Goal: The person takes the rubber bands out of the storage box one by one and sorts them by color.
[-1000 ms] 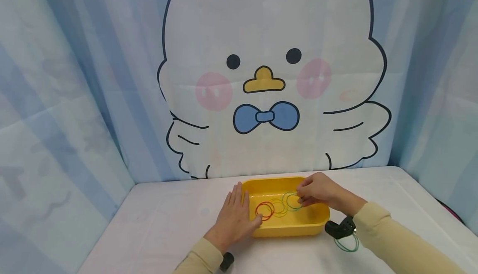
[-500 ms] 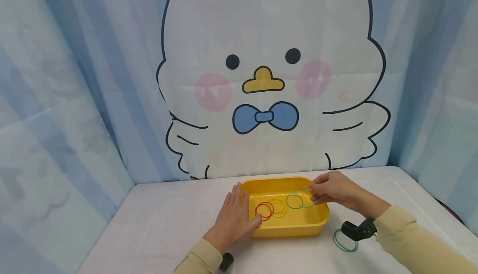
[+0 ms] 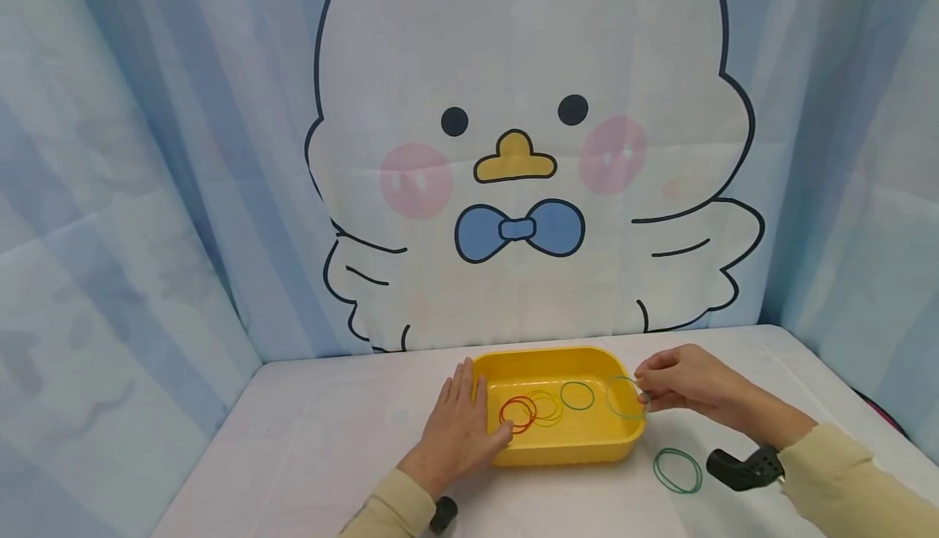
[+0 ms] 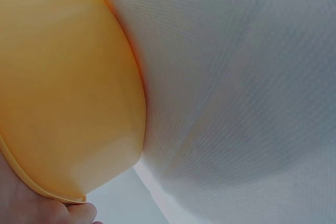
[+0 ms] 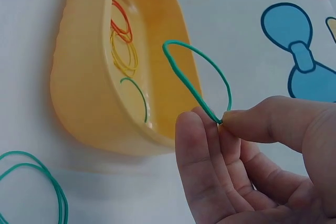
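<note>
The right grip pinches a green band — now carried to the right end of the tray, leaving one green loop inside with yellow bands and red bands. The left grip, straight-fingered, rests at the left rim, thumb near the reds — other green bands lie on the desk.

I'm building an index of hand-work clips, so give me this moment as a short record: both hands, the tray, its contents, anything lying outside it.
Left hand: rests at the left end of the tray
Right hand: pinches the held band
Held band: green, raised near the tray's right end
Tray: yellow, on the white table
Inside: red bands, yellow bands, one loose green band
Outside: green bands on the table, exact count unclear
</note>
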Demonstrator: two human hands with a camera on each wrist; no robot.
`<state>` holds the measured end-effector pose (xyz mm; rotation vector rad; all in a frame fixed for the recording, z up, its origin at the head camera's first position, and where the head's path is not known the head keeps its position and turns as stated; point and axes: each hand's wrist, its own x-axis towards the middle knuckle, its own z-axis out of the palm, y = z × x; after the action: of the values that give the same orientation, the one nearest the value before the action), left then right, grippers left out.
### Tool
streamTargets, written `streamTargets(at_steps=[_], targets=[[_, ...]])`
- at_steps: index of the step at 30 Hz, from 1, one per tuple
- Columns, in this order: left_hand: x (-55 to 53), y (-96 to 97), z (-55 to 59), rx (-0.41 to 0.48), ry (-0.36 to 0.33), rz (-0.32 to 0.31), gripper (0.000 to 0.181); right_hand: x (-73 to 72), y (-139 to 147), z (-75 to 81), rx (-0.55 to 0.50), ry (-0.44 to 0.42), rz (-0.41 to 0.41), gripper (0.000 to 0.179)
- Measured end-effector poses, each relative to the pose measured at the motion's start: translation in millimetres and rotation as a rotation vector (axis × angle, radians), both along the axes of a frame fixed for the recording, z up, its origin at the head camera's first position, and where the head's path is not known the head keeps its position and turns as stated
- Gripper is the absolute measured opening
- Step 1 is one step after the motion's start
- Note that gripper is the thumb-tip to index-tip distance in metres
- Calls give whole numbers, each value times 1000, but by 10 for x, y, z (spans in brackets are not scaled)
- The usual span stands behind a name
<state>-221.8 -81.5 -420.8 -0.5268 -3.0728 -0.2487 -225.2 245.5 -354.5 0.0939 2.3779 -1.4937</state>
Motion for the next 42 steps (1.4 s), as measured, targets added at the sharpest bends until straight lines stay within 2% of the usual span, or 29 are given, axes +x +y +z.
streamTargets(at_steps=[14,31,42], targets=[[19,-9,7,11,9,-9,81,130,317,-134,-60,-51,-53,38],[8,-12,-6,13,10,-7,82,262,547,-339,-142,-116,-94,34],[13,-3,-8,9,8,-1,81,297,509,-607,-73,-167,-155,26]])
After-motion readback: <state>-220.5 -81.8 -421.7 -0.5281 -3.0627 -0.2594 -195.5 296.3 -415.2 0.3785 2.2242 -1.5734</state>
